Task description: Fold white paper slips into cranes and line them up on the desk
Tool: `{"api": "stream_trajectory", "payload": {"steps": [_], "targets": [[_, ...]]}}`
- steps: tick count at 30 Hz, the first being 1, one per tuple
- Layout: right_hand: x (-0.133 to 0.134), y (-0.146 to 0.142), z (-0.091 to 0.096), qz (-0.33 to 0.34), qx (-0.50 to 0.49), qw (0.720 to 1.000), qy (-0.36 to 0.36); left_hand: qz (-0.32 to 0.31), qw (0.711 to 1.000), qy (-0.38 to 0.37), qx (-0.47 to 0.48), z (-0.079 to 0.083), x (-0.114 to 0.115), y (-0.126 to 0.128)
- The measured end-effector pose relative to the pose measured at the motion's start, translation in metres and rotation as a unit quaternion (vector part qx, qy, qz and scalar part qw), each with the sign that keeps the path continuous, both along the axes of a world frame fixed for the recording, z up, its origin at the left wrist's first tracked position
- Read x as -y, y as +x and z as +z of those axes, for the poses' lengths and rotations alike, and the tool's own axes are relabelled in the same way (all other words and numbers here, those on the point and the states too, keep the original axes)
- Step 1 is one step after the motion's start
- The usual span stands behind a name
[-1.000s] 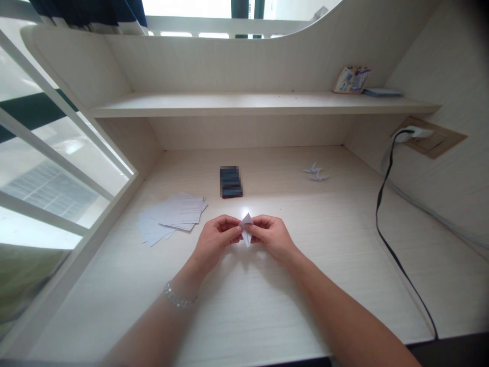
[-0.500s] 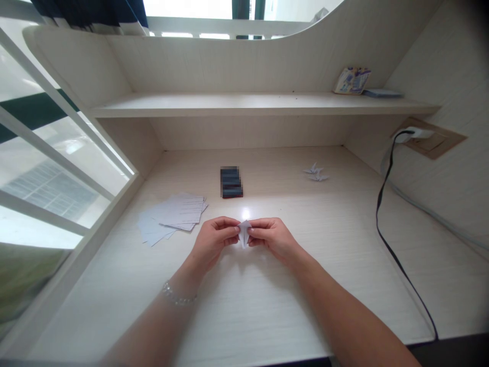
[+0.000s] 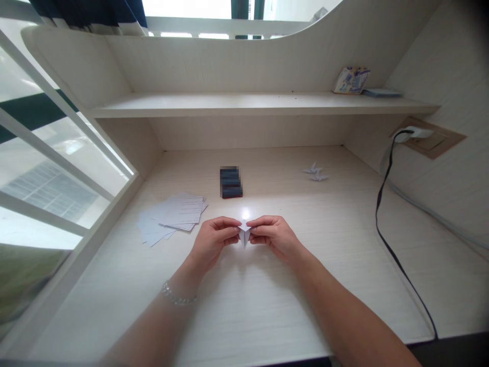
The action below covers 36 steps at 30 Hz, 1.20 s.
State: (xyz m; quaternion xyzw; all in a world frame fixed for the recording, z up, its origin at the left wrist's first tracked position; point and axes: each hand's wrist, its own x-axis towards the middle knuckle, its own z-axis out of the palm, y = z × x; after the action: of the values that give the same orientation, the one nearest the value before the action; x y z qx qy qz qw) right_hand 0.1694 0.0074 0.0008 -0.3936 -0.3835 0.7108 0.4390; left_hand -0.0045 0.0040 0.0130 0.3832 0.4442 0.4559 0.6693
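Observation:
A small folded piece of white paper is pinched between my two hands just above the pale wooden desk. My left hand grips its left side with thumb and fingers closed. My right hand grips its right side the same way. Only a small pointed part of the paper shows between my fingertips. A loose pile of white paper sheets lies on the desk to the left of my left hand.
A dark phone lies flat behind my hands. Two small folded paper figures sit at the back right. A black cable runs from a wall socket down across the desk's right side. A shelf above carries a small packet.
The paper's upper point, which stood up between my fingers, has been folded down and the piece looks smaller. Both hands stay in nearly the same spot.

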Motion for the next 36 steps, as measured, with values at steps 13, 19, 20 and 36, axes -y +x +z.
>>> {"api": "stream_trajectory", "payload": {"steps": [13, 19, 20, 36], "targets": [[0.003, -0.007, 0.002, -0.033, 0.063, 0.997, 0.039, 0.008, 1.0, 0.013, -0.017, -0.004, -0.001, 0.0], [0.002, -0.008, 0.001, -0.06, 0.082, 0.994, 0.044, 0.012, 1.0, 0.02, -0.011, -0.005, -0.001, 0.002], [0.002, -0.008, 0.002, -0.064, 0.082, 0.994, 0.042, 0.01, 1.0, 0.023, -0.017, -0.006, -0.001, 0.002], [-0.002, -0.011, -0.011, -0.13, 0.081, 0.983, 0.097, -0.046, 0.976, 0.108, -0.183, -0.019, 0.002, 0.008]]}}
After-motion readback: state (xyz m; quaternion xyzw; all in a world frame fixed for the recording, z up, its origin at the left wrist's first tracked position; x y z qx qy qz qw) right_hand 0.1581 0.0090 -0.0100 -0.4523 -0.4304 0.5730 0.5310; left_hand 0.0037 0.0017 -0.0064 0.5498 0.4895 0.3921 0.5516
